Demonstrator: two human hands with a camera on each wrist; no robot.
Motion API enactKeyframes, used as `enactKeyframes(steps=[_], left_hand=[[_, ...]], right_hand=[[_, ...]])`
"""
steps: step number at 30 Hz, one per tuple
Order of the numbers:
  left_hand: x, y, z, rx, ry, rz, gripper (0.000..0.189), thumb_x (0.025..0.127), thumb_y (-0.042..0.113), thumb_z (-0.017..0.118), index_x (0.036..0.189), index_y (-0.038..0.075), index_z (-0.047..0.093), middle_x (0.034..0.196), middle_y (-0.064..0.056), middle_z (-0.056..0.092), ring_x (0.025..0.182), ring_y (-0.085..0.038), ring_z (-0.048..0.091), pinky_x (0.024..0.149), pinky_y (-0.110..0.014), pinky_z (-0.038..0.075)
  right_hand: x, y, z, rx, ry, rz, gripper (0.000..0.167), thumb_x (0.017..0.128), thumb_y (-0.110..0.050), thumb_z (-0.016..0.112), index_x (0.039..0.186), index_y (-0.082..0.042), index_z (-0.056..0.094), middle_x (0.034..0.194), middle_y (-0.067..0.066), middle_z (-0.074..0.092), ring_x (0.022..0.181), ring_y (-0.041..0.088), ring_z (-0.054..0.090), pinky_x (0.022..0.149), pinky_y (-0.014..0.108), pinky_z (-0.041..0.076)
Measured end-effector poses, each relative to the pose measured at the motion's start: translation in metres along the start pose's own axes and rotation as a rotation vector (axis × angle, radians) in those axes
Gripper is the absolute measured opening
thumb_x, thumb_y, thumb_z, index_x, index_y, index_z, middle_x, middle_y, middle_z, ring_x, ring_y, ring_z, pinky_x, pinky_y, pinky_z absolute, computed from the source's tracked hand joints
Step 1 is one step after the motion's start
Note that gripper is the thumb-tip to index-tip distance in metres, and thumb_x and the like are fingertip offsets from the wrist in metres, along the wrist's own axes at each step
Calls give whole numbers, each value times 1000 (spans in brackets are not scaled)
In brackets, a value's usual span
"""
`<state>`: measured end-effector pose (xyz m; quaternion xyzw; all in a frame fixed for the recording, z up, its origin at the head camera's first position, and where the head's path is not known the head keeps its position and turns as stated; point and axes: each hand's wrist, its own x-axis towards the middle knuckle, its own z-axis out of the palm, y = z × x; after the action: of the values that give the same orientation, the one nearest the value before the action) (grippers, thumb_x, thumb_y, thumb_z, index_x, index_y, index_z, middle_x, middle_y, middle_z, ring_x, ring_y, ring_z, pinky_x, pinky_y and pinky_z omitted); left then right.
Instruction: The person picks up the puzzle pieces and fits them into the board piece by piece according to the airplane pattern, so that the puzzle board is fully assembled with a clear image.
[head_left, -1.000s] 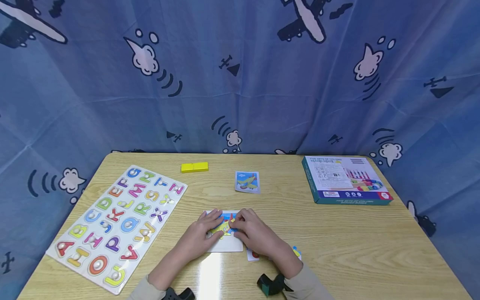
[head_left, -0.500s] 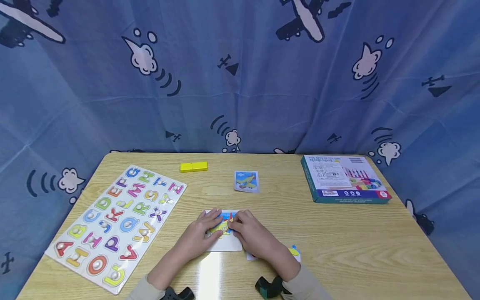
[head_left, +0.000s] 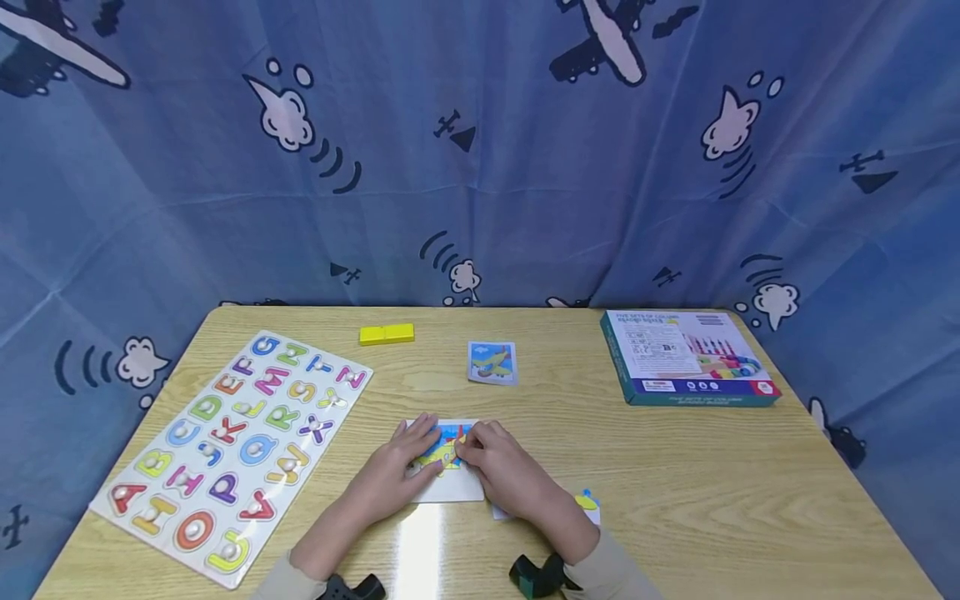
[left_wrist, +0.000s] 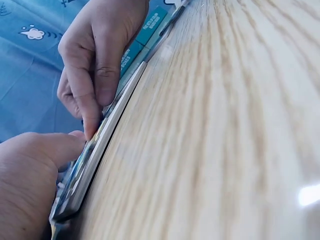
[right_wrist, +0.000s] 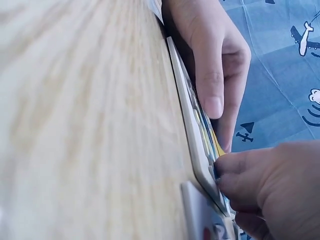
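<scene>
Brace puzzle board w/ L hand, fingers spread; R hand curled at yellow pc, can't confirm pinch: align edges, then seat flat

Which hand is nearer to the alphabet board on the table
Left. The left hand lies on the left part of the small puzzle, to the right of the alphabet board; the right hand is at the puzzle's right part, farther away.
</scene>
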<state>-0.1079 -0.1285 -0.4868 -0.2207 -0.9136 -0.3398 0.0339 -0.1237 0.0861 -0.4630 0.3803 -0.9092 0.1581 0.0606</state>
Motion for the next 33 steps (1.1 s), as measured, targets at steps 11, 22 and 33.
enactKeyframes(steps=[11,22,33], left_hand=[[-19,-11,-14,42,-46,12,59,86,37,68,134,6,53,146,-5,44,138,-25,37,115,-47,28],[-20,-10,-19,67,-89,41,66,85,44,66,136,5,51,148,-6,41,138,-28,36,114,-48,31],[-20,-11,-18,65,-78,47,66,84,43,67,136,5,51,148,-6,42,138,-27,36,115,-46,29]], right_hand=[[1,2,1,141,-4,164,26,93,-6,57,115,-11,70,103,1,57,94,15,48,79,26,52],[-8,13,-13,433,-85,231,31,94,-12,57,125,-10,63,118,2,59,108,19,54,89,36,51],[-39,17,-28,454,-151,264,32,91,-19,62,122,-11,64,117,-1,60,110,17,56,96,40,50]])
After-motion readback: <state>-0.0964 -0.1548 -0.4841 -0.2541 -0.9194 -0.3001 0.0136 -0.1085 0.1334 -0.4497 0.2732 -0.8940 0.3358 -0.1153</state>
